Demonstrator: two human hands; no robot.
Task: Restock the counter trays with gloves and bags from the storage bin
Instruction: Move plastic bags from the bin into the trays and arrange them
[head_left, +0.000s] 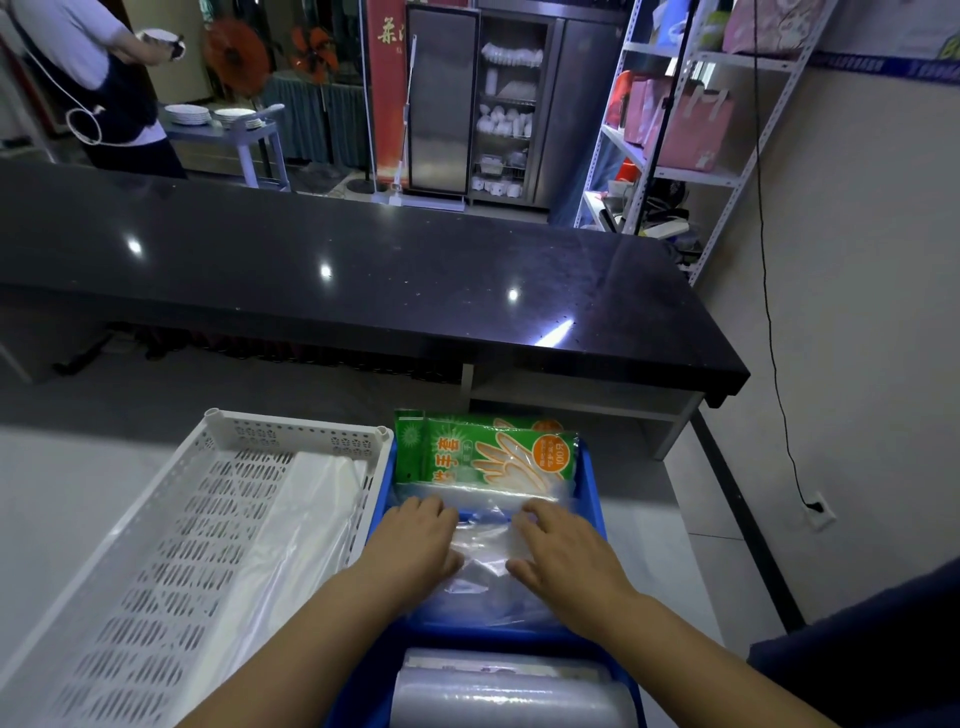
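both hands flat and spread, left hand (415, 535) and right hand (566, 551) press clear bags (485, 545) in the blue tray (592, 499), holding nothing.

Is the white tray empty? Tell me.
No, a sheet of clear plastic bags lies along the right side of the white tray.

Both forearms reach forward, left hand (415, 535) and right hand (563, 551) palms-down, fingers loosely spread.
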